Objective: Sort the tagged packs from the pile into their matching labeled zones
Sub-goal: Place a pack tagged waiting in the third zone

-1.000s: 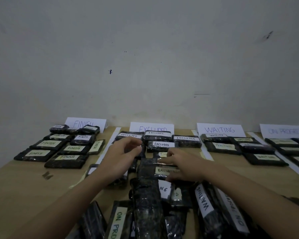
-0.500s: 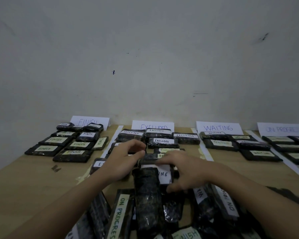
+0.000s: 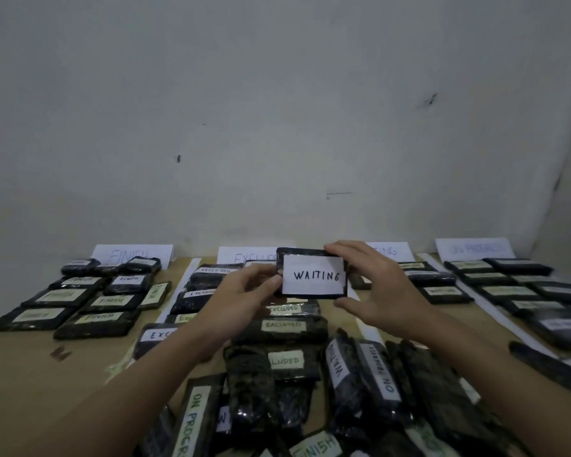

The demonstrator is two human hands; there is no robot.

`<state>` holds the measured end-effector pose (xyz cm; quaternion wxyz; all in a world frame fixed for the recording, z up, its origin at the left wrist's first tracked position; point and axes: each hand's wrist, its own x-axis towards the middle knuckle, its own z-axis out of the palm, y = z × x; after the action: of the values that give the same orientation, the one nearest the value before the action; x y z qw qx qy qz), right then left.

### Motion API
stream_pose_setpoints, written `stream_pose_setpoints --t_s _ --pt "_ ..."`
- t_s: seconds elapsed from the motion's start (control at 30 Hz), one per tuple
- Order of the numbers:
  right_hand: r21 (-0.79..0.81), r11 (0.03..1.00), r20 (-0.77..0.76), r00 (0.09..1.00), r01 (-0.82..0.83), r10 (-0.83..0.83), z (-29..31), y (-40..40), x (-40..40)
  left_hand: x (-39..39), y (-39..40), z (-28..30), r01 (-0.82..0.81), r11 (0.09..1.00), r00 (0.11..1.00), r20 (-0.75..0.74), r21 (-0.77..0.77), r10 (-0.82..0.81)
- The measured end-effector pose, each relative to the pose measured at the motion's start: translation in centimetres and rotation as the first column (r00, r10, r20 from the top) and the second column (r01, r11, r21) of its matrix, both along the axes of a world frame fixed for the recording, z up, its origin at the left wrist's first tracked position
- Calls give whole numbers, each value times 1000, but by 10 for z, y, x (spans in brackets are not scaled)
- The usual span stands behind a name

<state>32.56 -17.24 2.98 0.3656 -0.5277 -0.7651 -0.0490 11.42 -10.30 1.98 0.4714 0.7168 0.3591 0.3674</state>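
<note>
- Your left hand (image 3: 244, 291) and right hand (image 3: 373, 288) are both gripping the WAITING pack (image 3: 312, 273), tag facing you for reading.
- It is hovering left of the WAITING sign (image 3: 394, 250), its matching zone.

Improvised sorting station in a bare room, not identifiable as home, office or workshop. Plain wooden counter (image 3: 30, 374) set against a scuffed, unpainted-looking white wall (image 3: 277, 110). Hand-lettered paper signs (image 3: 132, 254) propped at the wall, white strips (image 3: 178, 288) dividing the surface into zones, rows of dark wrapped packs (image 3: 96, 326) with handwritten tags. Dim, uneven lighting.
</note>
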Motion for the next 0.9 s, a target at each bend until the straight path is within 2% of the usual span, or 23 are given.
stream_pose_setpoints --t_s 0.27,0.4,0.6,0.73,0.83,0.9 --pt "-32 984 56 983 175 -173 -25 -38 14 31 -15 -2 116 987 977 -189 109 -94" --pt "-10 962 175 947 274 -268 -36 -57 19 48 -27 -7 211 967 955 -241 140 -174" --pt "90 941 299 893 325 -337 -40 -68 35 66 -32 -7 309 937 924 -285 164 -254" --pt "43 928 325 873 370 -363 -24 -56 59 76 -21 -4 306 912 893 -414 274 -175" --pt "6 871 374 807 491 -458 -9 -27 90 86 -9 -2 313 875 875 -470 369 -115" --pt "-66 842 426 779 535 -461 -8 -2 109 94 -1 -4 334 853 858 -504 401 -98"
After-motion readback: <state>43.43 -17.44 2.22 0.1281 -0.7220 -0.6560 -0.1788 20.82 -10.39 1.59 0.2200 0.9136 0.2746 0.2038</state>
